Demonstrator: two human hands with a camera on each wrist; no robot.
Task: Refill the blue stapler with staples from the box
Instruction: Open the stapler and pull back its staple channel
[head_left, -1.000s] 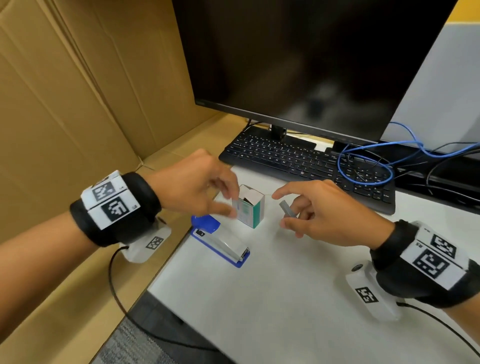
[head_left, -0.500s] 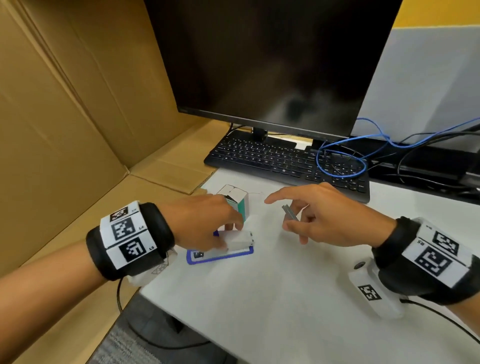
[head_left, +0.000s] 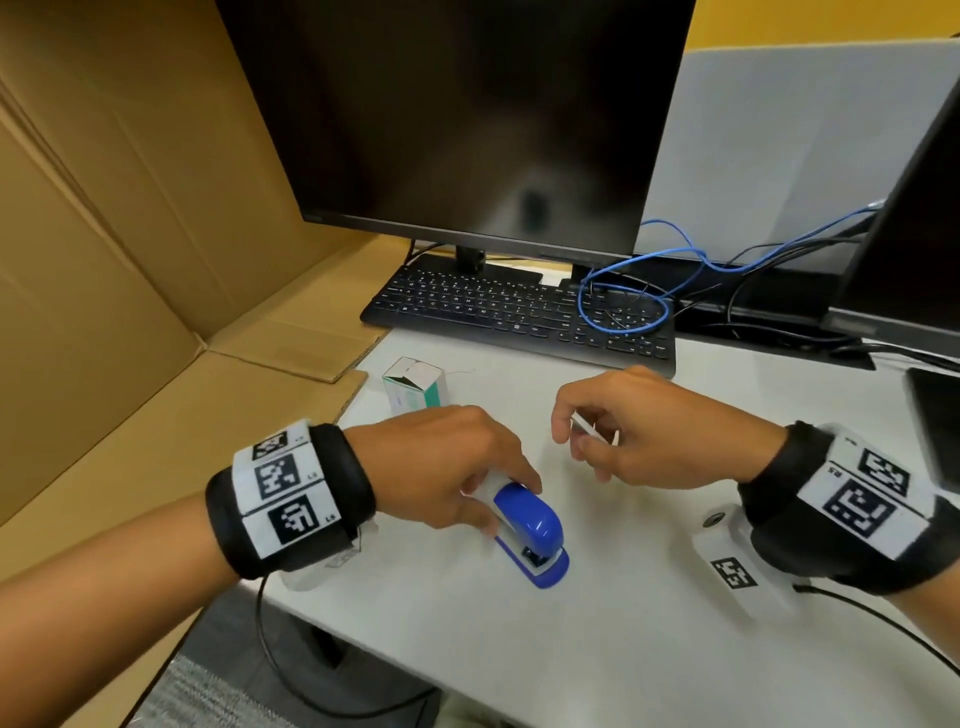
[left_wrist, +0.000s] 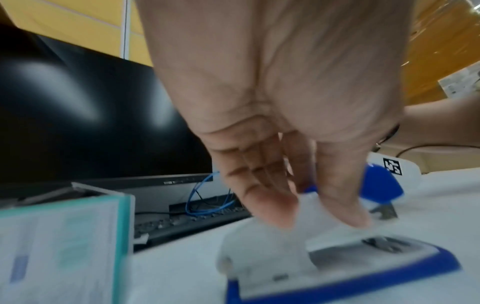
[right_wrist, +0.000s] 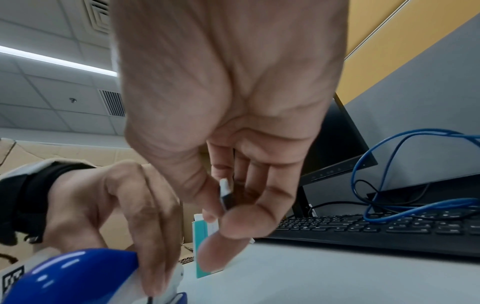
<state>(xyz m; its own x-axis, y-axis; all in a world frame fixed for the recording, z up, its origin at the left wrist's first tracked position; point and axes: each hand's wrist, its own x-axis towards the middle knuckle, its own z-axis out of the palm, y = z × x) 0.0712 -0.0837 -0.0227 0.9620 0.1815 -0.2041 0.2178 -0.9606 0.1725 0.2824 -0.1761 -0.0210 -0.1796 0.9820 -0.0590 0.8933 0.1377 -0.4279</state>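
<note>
The blue-and-white plastic stapler (head_left: 530, 535) now lies turned on the white table (head_left: 597, 649), its blue cap toward the viewer; half a second ago it lay crosswise. The left hand (head_left: 441, 467) grips its white body. Beyond the stapler, the right hand (head_left: 649, 431) pinches a grey staple strip (right_wrist: 225, 193), likely ready for loading. Farther off stands the open green-and-white cardboard box (head_left: 415, 387).

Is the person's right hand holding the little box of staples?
No, the right hand pinches a strip of staples, while the box stands untouched on the desk.
</note>
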